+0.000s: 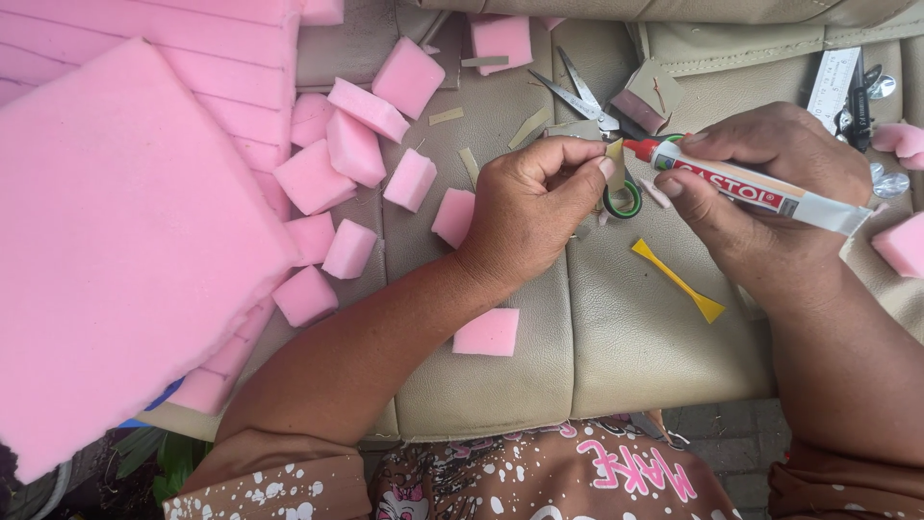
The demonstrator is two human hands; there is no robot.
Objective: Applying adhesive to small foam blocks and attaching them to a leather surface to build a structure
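- Left hand [525, 207]: pinching small tan strip [614, 152] upright at fingertips.
- Right hand [770, 188]: gripping glue tube [751, 188], red nozzle touching strip.
- Beige cushion [626, 337]: bears scissors [582, 96], yellow spatula [679, 279], pink foam blocks [351, 149].

Your glue tube [760, 189] glossy, smooth metal with a red plastic nozzle, the pink foam blocks [352, 149] matt and porous — soft-edged, the cushion [616, 337] under your hands smooth beige leatherette with stitched seams, scissors [580, 97] of bright metal — yellow spatula [680, 281] plain plastic
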